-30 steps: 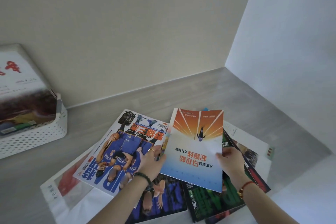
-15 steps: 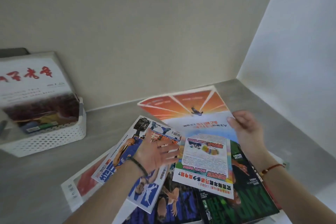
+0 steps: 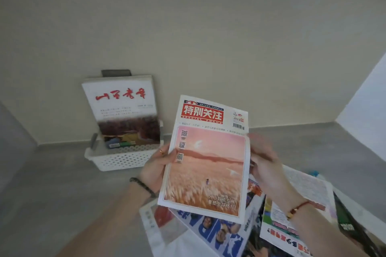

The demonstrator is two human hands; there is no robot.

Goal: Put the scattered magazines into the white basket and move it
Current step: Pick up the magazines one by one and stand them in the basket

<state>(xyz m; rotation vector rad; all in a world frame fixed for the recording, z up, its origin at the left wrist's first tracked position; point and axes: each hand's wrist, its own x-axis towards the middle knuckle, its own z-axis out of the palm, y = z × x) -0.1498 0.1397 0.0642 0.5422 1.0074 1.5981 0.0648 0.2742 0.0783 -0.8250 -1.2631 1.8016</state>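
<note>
Magazines lay scattered on the grey floor (image 3: 52, 194); one glossy pink-covered magazine (image 3: 205, 165) was raised upright, left hand (image 3: 157, 168) clamped on its edge, right hand (image 3: 264, 162) blurred, grip unclear. Judged mid-carry: next, slot it into the perforated white plastic basket (image 3: 123, 157) beside the white-covered magazine (image 3: 123, 108) there. Lower pile was cropped.

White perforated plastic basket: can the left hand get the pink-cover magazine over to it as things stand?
Probably yes. The left hand grips the pink-cover magazine by its left edge, the white perforated plastic basket sits just beyond it, and the grey surface between looks bare. One white-cover magazine already leans inside.
</note>
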